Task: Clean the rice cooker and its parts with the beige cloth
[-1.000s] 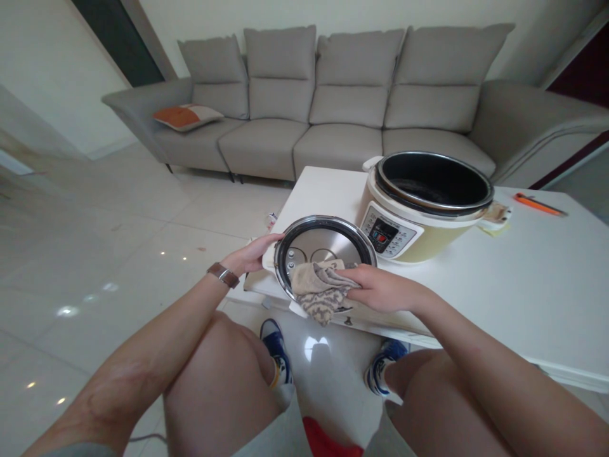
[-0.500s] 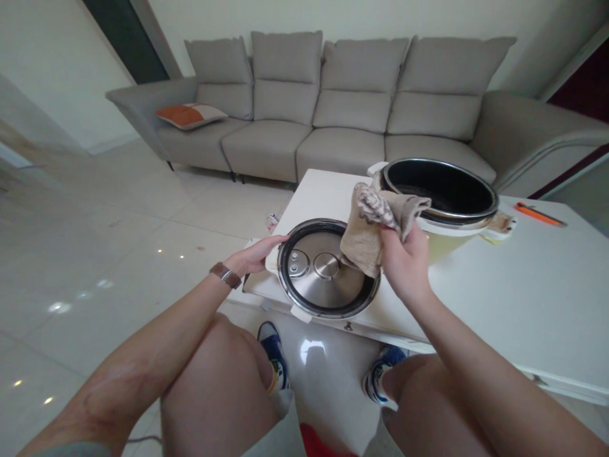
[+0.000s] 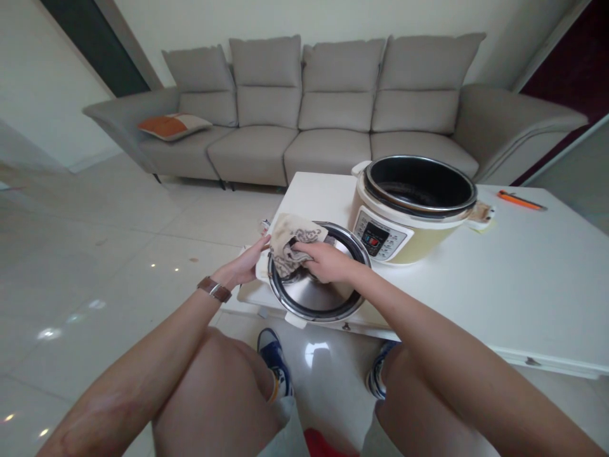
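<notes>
A round cooker lid (image 3: 318,298) lies upside down at the near left corner of the white table (image 3: 523,279), its shiny steel inside facing up. My right hand (image 3: 323,261) presses a beige patterned cloth (image 3: 291,241) onto the lid's far left part, fingers closed on the cloth. My left hand (image 3: 245,265), with a brown watch strap at the wrist, grips the lid's left rim. Behind the lid stands the cream pressure cooker (image 3: 412,212), open, with a dark inner pot and a control panel facing me.
An orange-handled tool (image 3: 519,201) lies at the table's far right. A grey sofa (image 3: 328,114) with an orange cushion (image 3: 174,124) stands behind the table. Glossy tiled floor spreads to the left. My bare knees and blue shoes are below the table edge.
My right hand lifted the cloth off the lid's near side, raised it by the cooker, then brought it down on the lid's far left part. My left hand stayed on the rim.
</notes>
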### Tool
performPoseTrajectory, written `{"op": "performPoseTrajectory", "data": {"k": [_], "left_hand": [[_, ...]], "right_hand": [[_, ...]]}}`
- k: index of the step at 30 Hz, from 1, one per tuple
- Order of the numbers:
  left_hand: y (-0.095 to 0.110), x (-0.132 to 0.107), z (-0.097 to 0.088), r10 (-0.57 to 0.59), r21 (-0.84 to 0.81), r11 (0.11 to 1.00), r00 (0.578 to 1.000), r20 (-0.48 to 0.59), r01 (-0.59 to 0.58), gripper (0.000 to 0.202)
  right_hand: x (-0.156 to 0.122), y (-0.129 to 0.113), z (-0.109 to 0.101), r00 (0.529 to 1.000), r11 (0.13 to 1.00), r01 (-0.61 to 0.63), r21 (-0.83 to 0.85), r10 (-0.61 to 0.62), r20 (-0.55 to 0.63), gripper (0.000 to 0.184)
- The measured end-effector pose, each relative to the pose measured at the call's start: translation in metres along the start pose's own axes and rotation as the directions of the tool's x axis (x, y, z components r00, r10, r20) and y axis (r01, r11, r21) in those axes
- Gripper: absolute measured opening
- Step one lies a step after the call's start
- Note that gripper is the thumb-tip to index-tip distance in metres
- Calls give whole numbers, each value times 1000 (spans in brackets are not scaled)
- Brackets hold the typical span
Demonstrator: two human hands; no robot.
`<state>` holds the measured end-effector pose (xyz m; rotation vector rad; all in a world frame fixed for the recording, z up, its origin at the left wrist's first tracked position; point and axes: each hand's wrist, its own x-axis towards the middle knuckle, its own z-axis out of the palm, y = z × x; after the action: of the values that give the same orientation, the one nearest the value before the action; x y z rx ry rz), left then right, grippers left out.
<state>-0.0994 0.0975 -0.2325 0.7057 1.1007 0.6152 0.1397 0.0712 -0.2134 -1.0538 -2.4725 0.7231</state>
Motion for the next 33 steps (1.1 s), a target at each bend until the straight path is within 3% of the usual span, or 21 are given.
{"op": "performPoseTrajectory", "data": {"k": [4,6,9,12,14,16,18,20,22,24,27,30,33], "left_hand": [[0,0,-1,-11,-10,1000,1000,-18,10,49],[1,-1,-1,-18,-22,1000,1000,-9,18,49],[2,-1,-2,-15,-48,999,1000,-6,15,45],[4,-2,-1,5,-58,998,1000,-6,-6,38],[4,-3,0,18,-52,998,1000,3,-18,35],[4,-4,1,27,-39,999,1000,-1,-27,33],[4,-4,2,43,-28,999,999,0,-43,31],[3,-5,2,59,-21,998,998,22,-58,27],[3,-5,2,63,-18,998,997,42,-62,22],[3,-5,3,59,-22,998,998,35,-58,19],[3,-6,4,53,-24,998,998,12,-53,17],[3,-7,4,62,-12,998,998,-7,-62,19],[3,-6,4,68,8,998,997,-24,-67,16]], "right_hand": [[-20,6,-27,993,980,-35,198,11,119,44],[-32,10,-40,995,960,-21,279,-6,97,46],[-49,9,-59,988,972,-23,235,58,-141,45],[-60,-4,-74,887,991,-134,24,130,-443,40],[-62,-14,-80,845,971,-186,-152,79,-530,41],[-62,-22,-83,881,929,-161,-334,-18,-474,46],[-59,-23,-82,944,877,-94,-471,-71,-321,48],[-56,-18,-75,986,844,-54,-534,-39,-161,47],[-56,-10,-67,998,831,-55,-553,51,-23,41],[-60,-3,-59,985,830,-88,-550,154,74,38],[-70,1,-55,964,849,-146,-508,238,120,42],[-84,-5,-55,963,907,-153,-392,226,148,42],[-94,-16,-55,966,979,-113,-172,149,213,40]]}}
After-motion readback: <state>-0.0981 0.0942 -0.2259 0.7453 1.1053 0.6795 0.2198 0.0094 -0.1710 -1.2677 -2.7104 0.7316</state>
